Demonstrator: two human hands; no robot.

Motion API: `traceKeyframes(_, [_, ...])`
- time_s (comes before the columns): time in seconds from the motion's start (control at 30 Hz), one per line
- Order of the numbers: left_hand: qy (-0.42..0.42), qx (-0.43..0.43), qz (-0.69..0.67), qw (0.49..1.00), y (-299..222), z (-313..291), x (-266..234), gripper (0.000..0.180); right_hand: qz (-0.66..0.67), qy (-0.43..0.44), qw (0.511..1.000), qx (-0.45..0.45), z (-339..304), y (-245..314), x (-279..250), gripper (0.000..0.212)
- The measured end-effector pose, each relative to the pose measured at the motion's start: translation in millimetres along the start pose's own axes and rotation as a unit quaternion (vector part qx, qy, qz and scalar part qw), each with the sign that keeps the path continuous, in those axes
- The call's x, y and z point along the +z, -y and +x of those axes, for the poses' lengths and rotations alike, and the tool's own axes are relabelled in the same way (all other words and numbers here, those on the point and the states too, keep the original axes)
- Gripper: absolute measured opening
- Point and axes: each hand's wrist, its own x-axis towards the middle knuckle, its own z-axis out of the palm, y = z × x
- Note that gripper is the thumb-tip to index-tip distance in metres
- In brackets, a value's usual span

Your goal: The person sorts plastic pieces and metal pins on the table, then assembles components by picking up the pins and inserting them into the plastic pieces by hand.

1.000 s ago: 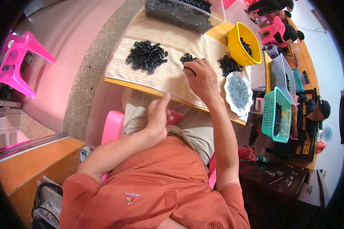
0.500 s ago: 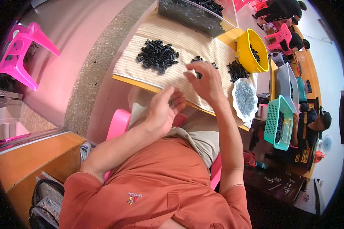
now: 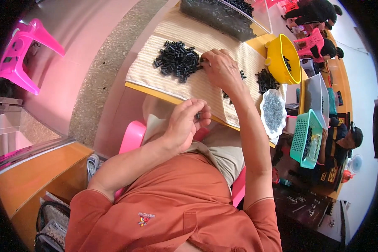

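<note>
My left hand (image 3: 187, 124) is held over my lap by the table's near edge, its fingers curled round a small dark piece that shows between them. My right hand (image 3: 223, 71) reaches over the striped towel (image 3: 185, 29), thumb and forefinger closed on a small black plastic piece (image 3: 202, 60). It is at the right edge of a heap of short black tube-like pieces (image 3: 177, 59). Beneath my right hand and wrist lie more black pieces (image 3: 242, 74), partly hidden. Farther right is another black pile (image 3: 266, 81), with a white scalloped dish (image 3: 275, 135) of small clear-grey pieces nearer me.
A clear bin (image 3: 216, 21) of black pieces stands at the table's far side, a yellow basket (image 3: 300, 69) at the right. Beyond are a green basket (image 3: 298, 145) and a seated person (image 3: 338, 138). A pink stool (image 3: 23, 54) stands on the floor at left.
My right hand has moved left to the edge of the big heap, and its fingers have closed there. My left hand's fingers have curled in more. The view has shifted slightly.
</note>
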Motion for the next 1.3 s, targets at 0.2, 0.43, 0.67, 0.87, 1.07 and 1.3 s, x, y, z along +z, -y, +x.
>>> traceKeyframes(0.2, [-0.001, -0.013, 0.007, 1.000, 2.2, -2.6, -0.4, 0.013, -0.029, 0.036, 0.999, 0.018, 0.3, -3.5, 0.3, 0.022])
traceKeyframes(0.43, [0.001, -0.008, 0.003, 1.000, 1.9, -3.5, -3.6, 0.014, 0.076, -0.070, 0.995, 0.013, -33.1, 6.1, -15.8, 0.015])
traceKeyframes(0.67, [0.035, -0.034, -0.088, 0.995, -0.5, -0.8, -6.0, 0.026, 0.221, -0.061, 0.972, -0.051, -104.5, 60.7, -38.4, 0.022])
traceKeyframes(0.87, [-0.007, -0.066, -0.040, 0.997, 6.9, -6.0, -5.6, 0.019, 0.185, -0.131, 0.973, 0.044, -132.7, 41.5, -40.2, 0.017])
traceKeyframes(1.07, [-0.007, -0.071, -0.013, 0.997, 4.2, -8.2, -1.8, 0.016, 0.099, -0.091, 0.979, 0.153, -139.8, 9.5, -34.1, 0.016])
traceKeyframes(1.3, [0.007, -0.074, -0.007, 0.997, 5.6, -5.1, -6.3, 0.015, 0.011, -0.050, 0.987, 0.154, -120.9, 7.3, -31.1, 0.023])
